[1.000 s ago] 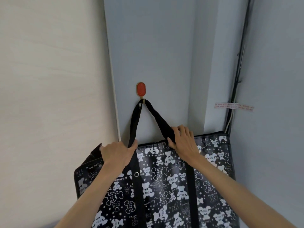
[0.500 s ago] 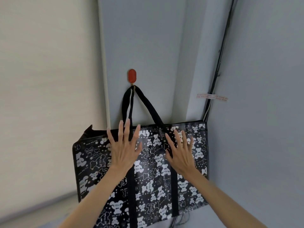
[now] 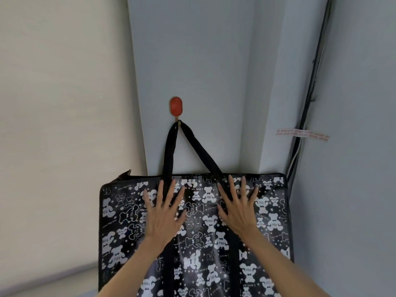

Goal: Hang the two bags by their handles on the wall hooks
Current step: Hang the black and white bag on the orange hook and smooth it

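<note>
A large black bag [image 3: 199, 228] printed with white bears hangs flat against the grey wall. Its black handles [image 3: 201, 151] loop over the small peg under a red oval wall hook [image 3: 176, 106]. My left hand [image 3: 164, 213] lies on the bag's front near the left strap, palm down and fingers spread. My right hand [image 3: 240, 209] rests the same way beside the right strap. Neither hand grips anything. Only one bag and one hook are in view.
A cream panel [image 3: 64, 125] fills the left side. A black cable [image 3: 308, 93] runs down the wall corner at the right, with a strip of printed tape [image 3: 302, 134] across it. The grey side wall [image 3: 360, 146] stands close on the right.
Both hands let go of the handles and top edge, then spread flat on the bag's front. The bag now hangs from the hook on its own. The view shifted slightly.
</note>
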